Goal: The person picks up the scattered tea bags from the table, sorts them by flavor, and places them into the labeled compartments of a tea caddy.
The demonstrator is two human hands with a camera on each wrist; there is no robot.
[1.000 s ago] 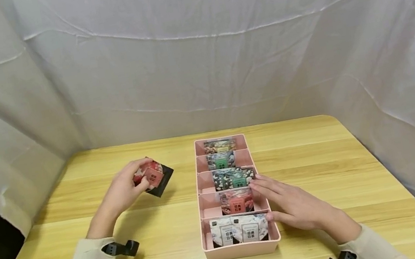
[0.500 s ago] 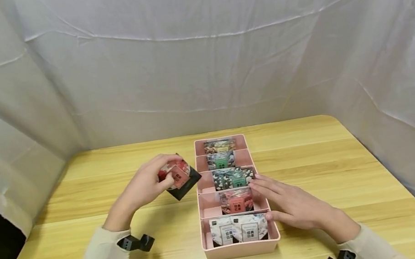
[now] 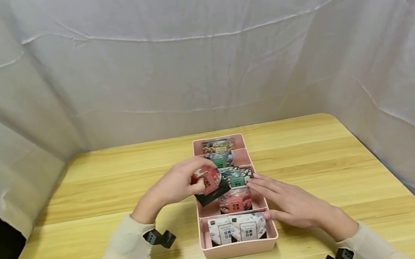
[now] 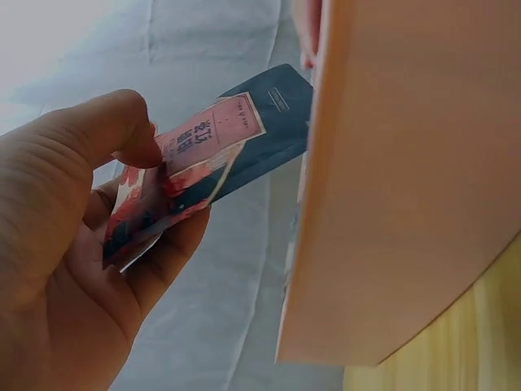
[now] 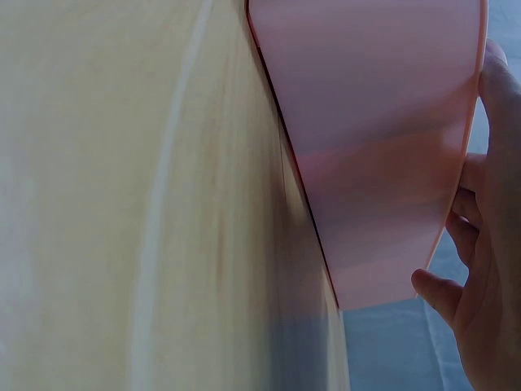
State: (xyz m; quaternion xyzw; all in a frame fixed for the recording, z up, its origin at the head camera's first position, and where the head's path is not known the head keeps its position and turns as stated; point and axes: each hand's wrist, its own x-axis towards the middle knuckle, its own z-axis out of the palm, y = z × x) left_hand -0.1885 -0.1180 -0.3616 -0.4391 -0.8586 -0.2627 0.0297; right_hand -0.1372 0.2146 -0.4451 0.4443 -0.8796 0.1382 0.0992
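Note:
My left hand (image 3: 177,183) pinches a red and black tea sachet (image 3: 209,183) between thumb and fingers, tilted above the left edge of a pink divided box (image 3: 239,249). In the left wrist view the sachet (image 4: 216,142) slants up to the right, its dark end beside the box wall (image 4: 407,179). My right hand (image 3: 293,201) rests its extended fingers on the box's right rim, seen also in the right wrist view along the wall (image 5: 374,163). A red sachet (image 3: 235,201) stands in the compartment second from the front. Behind it, a dark green-labelled sachet (image 3: 237,177) is partly hidden.
Two white sachets (image 3: 248,226) overlap in the front compartment. Toward the back are a green-labelled sachet (image 3: 221,160) and a yellow-labelled one (image 3: 219,146). The box stands on a wooden table (image 3: 306,144), with pale curtains (image 3: 195,57) behind and at the sides.
My left hand has carried the red and black sachet rightward, from over the table to above the box's left edge. My right hand stays at the right rim.

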